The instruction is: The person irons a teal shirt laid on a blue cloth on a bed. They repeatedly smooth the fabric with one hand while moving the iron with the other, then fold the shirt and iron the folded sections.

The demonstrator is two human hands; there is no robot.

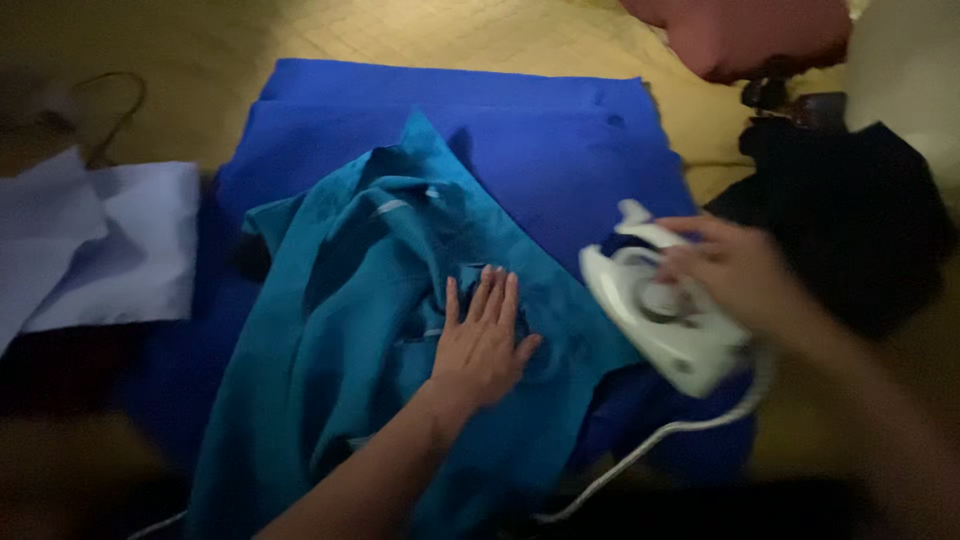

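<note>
Left hand flat, fingers spread, pressing on teal shirt near the near edge of blue cloth. Right hand closed round handle of white iron, tilted, at the shirt's right edge; cord trailing nearer. Farther left, white cloth; far right, dark garment; beyond, red cushion.

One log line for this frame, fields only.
left hand: flat on teal garment | right hand: grips white iron, tilted at garment edge | under: blue cloth
</note>
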